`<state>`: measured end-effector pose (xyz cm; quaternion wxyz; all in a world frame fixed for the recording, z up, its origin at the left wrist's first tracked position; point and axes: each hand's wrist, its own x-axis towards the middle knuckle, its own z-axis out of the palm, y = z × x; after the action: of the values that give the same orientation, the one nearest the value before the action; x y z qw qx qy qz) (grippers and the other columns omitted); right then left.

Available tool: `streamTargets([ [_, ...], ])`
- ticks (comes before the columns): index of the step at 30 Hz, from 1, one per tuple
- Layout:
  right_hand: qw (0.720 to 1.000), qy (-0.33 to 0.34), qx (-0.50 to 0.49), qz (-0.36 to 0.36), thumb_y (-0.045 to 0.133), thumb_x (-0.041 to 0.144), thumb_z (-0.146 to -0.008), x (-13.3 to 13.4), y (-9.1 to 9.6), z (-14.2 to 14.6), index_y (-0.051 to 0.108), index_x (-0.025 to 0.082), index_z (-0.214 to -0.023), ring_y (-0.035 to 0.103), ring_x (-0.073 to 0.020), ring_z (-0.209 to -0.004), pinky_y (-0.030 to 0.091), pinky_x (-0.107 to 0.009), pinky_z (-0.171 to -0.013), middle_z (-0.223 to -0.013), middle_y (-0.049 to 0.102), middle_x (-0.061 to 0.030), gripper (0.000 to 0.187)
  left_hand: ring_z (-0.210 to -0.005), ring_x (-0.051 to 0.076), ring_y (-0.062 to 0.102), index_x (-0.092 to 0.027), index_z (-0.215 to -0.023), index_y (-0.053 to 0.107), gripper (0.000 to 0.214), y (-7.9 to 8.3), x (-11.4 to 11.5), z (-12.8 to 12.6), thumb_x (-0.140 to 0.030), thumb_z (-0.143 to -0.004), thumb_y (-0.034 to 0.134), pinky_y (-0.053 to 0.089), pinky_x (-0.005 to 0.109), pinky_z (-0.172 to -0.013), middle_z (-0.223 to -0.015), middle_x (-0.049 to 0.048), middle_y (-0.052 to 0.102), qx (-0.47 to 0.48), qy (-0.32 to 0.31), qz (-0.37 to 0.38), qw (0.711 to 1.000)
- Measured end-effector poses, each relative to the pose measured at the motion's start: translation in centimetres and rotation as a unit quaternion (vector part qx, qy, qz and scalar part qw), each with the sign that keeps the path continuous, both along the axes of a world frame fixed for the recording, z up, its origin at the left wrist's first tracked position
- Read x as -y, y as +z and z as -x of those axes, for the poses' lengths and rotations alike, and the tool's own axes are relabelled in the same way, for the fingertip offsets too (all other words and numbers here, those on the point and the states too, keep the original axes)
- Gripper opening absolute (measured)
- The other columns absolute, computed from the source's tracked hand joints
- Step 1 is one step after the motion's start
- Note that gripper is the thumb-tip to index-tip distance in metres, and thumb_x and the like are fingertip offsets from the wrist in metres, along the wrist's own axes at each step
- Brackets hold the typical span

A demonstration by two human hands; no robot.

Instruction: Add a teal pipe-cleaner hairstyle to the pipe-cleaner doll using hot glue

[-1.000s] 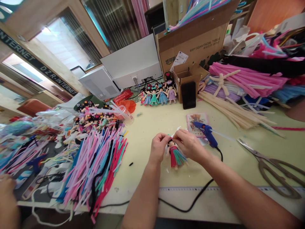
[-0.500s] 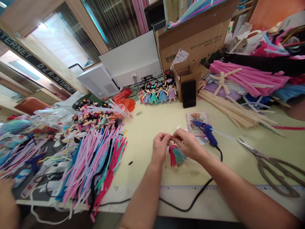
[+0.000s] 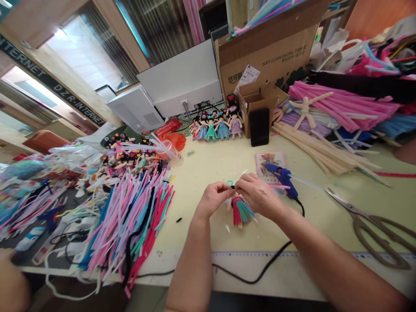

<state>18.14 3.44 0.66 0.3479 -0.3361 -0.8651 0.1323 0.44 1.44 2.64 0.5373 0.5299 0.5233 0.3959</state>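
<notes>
The left hand [image 3: 212, 200] pinches a small black bit [image 3: 232, 187] at the top of the little doll [image 3: 241, 211]. The right hand [image 3: 260, 195] is curled closed around a pink fuzzy stick [image 3: 282, 186]. The doll lies under the fingers, back from the table's [image 3: 198, 182] front edge. Bare yellow space spreads left; the blue glue gun [image 3: 286, 178] sits near, right.
</notes>
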Motion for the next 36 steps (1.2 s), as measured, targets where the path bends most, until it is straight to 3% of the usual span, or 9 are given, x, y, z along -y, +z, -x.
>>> streamTargets([
  [5, 0.999, -0.025, -0.028, 0.014, 0.047, 0.021, -0.092, 0.2, 0.3, 0.0, 0.058, 0.019, -0.08, 0.048, -0.019, -0.074, 0.038, -0.032, -0.07, -0.077, 0.056, -0.0053, 0.016, -0.061, 0.012, 0.054, -0.015, -0.066, 0.066, 0.021, -0.2, 0.0, -0.4, -0.034, -0.065, 0.075, 0.041, 0.024, -0.062, -0.065, 0.0015, 0.065, 0.026, 0.037, -0.002, 0.999],
  [12, 0.99, -0.057, -0.101, 0.08, 0.053, 0.014, -0.086, 0.6, 0.7, 0.3, 0.053, 0.019, -0.073, 0.051, -0.0163, -0.072, 0.038, -0.028, -0.066, -0.073, 0.056, -0.0024, 0.014, -0.052, 0.008, 0.049, -0.014, -0.062, 0.06, 0.024, -1.0, -0.2, -2.0, -0.033, -0.063, 0.075, 0.039, 0.023, -0.055, -0.055, -0.001, 0.058, 0.157, 0.1, 0.032, 0.982],
  [18, 0.963, -0.093, -0.186, 0.173, 0.058, 0.021, -0.082, 0.8, 0.4, 0.9, 0.053, 0.02, -0.068, 0.051, -0.0134, -0.061, 0.038, -0.025, -0.057, -0.065, 0.059, 0.001, 0.014, -0.05, 0.007, 0.048, -0.014, -0.065, 0.059, 0.023, -0.9, 0.2, -3.2, -0.032, -0.065, 0.073, 0.038, 0.022, -0.053, -0.054, -0.003, 0.056, 0.176, 0.167, 0.004, 0.97],
  [24, 0.928, -0.105, -0.243, 0.262, 0.058, 0.027, -0.079, 0.6, 0.0, 1.4, 0.056, 0.019, -0.068, 0.052, -0.013, -0.059, 0.039, -0.025, -0.055, -0.063, 0.058, 0.0012, 0.013, -0.05, 0.007, 0.048, -0.015, -0.068, 0.057, 0.023, -0.9, 0.7, -4.1, -0.034, -0.071, 0.07, 0.038, 0.021, -0.054, -0.054, -0.004, 0.056, 0.17, 0.188, -0.021, 0.967],
  [29, 0.911, -0.078, -0.239, 0.328, 0.056, 0.028, -0.078, 0.3, 0.7, 1.1, 0.055, 0.018, -0.067, 0.048, -0.0108, -0.056, 0.036, -0.023, -0.052, -0.06, 0.055, 0.0023, 0.015, -0.056, 0.008, 0.051, -0.014, -0.069, 0.062, 0.025, -0.8, 0.3, -3.0, -0.037, -0.072, 0.068, 0.041, 0.022, -0.058, -0.059, -0.0011, 0.059, 0.132, 0.152, -0.011, 0.979],
  [32, 0.926, -0.062, -0.185, 0.323, 0.056, 0.029, -0.079, 0.3, 1.1, 0.7, 0.056, 0.018, -0.067, 0.046, -0.0106, -0.057, 0.035, -0.023, -0.053, -0.06, 0.055, 0.0019, 0.016, -0.064, 0.011, 0.055, -0.013, -0.073, 0.067, 0.03, -0.7, 0.0, -1.5, -0.043, -0.077, 0.062, 0.043, 0.024, -0.064, -0.068, 0.0031, 0.065, 0.069, 0.118, -0.028, 0.99],
  [36, 0.962, -0.047, -0.102, 0.249, 0.056, 0.02, -0.079, 0.5, 1.1, 0.1, 0.057, 0.018, -0.07, 0.048, -0.0115, -0.061, 0.035, -0.024, -0.057, -0.065, 0.057, 0.0009, 0.01, -0.068, 0.012, 0.056, -0.013, -0.074, 0.069, 0.026, -0.4, 0.0, -0.4, -0.039, -0.073, 0.067, 0.043, 0.025, -0.067, -0.071, 0.0033, 0.067, -0.009, 0.039, -0.03, 0.999],
])
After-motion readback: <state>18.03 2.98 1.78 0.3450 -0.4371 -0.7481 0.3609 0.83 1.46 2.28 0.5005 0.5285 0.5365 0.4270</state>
